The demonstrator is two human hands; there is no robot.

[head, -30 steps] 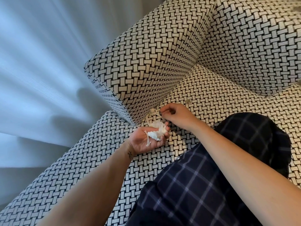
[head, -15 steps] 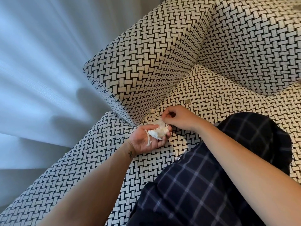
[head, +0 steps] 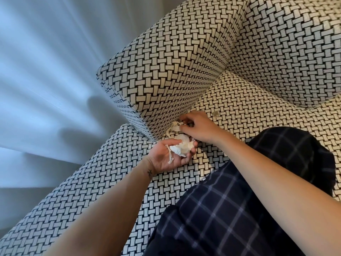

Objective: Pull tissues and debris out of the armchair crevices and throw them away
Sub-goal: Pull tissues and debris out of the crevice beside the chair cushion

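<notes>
Tissues in left hand, right hand pinching

Home living space: upholstered armchair in black-and-white woven-pattern fabric, pale curtain hanging just beside it, person's plaid trousers on the seat.

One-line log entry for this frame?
left hand: palm up, holds tissue wad | right hand: pinches tissue scrap at armrest crevice | small round bit on seat: untouched

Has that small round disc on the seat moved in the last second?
No. The round disc lies where it did, the same gap from the armrest.
</notes>
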